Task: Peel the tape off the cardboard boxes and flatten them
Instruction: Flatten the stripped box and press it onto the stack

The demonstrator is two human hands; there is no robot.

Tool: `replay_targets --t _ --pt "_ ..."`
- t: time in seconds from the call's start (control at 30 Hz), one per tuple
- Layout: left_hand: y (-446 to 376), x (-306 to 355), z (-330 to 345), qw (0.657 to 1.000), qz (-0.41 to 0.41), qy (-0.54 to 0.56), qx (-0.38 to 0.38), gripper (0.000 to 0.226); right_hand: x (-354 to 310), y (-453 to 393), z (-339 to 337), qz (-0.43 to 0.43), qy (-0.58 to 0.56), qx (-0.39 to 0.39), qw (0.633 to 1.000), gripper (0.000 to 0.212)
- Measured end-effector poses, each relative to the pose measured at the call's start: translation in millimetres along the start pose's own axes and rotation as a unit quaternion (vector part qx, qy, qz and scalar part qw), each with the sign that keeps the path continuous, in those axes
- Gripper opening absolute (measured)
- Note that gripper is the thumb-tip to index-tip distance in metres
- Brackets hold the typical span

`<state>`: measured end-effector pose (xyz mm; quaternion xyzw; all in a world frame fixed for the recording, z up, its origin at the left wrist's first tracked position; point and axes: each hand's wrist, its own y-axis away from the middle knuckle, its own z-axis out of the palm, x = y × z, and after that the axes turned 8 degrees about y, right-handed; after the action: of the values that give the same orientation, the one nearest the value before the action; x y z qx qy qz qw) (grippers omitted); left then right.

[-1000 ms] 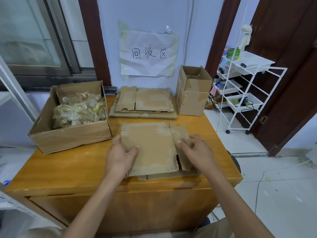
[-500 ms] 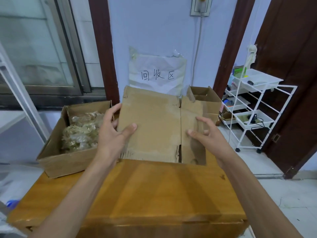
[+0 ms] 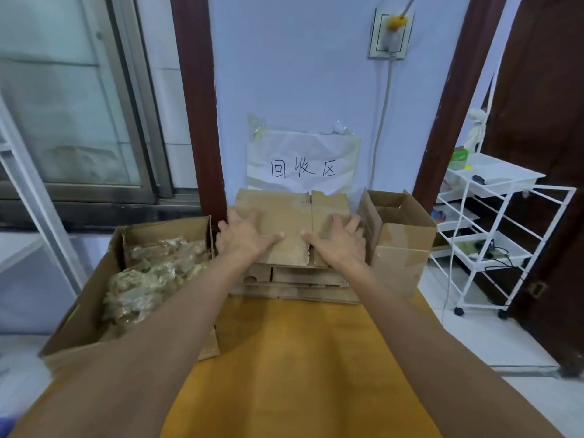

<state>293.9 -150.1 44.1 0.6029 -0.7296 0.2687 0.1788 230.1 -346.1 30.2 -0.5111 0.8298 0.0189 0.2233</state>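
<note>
Head view, wide-angle, looking down along both forearms. The wooden desk (image 3: 294, 358) fills the lower centre of the frame. At left on it stands an open box (image 3: 94, 305) filled with crumpled peeled tape (image 3: 151, 279). At right centre an unflattened box (image 3: 401, 241) stands upright, its top open. Between them, against the wall below a paper sign (image 3: 301, 162), lies the stack of flattened boxes (image 3: 294, 282). The flattened cardboard sheet (image 3: 284, 222), raised upright in front of the person half a second ago, now lies on top of this stack. The left hand (image 3: 245, 237) rests on the sheet's left part, fingers spread and straight, gripping nothing; the right hand (image 3: 339, 238) presses its right part in the same flat, released manner. Judged from this, one more box is finished and stacked; the upright box at right appears to be the next to strip and flatten.
</note>
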Motion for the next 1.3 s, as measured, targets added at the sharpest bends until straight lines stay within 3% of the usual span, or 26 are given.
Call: replay_targets --t 0.13,0.3,0.47,0.77,0.9,1.03,1.2,1.3 --pt "-13 -11 37 0.997 -0.025 -0.05 -0.061 0.082 9 -15 31 0.0 0.036 -0.034 0.999 0.093" --pt "-15 -31 80 0.989 -0.045 -0.095 -0.105 0.082 29 -12 75 0.02 0.071 -0.137 0.988 0.092" --pt "-16 -38 103 0.993 -0.048 -0.091 -0.065 0.082 33 -9 91 0.016 0.105 -0.071 0.992 0.08" --pt "-4 -40 109 0.991 -0.069 -0.108 -0.031 0.083 38 -7 96 0.0 0.13 -0.045 0.99 0.074" --pt "1 -46 113 0.989 -0.006 -0.143 -0.029 0.09 43 4 102 -0.073 0.141 0.028 0.987 0.071" --pt "3 -47 116 0.981 0.073 -0.179 -0.023 0.088 46 0 102 -0.108 0.151 -0.024 0.982 0.07" --pt "-6 -49 118 0.979 0.065 -0.179 -0.068 0.078 46 -6 105 -0.099 0.164 -0.043 0.981 0.064" --pt "1 -50 120 0.98 0.083 -0.176 -0.036 0.074 46 -4 103 -0.094 0.151 -0.061 0.982 0.063"
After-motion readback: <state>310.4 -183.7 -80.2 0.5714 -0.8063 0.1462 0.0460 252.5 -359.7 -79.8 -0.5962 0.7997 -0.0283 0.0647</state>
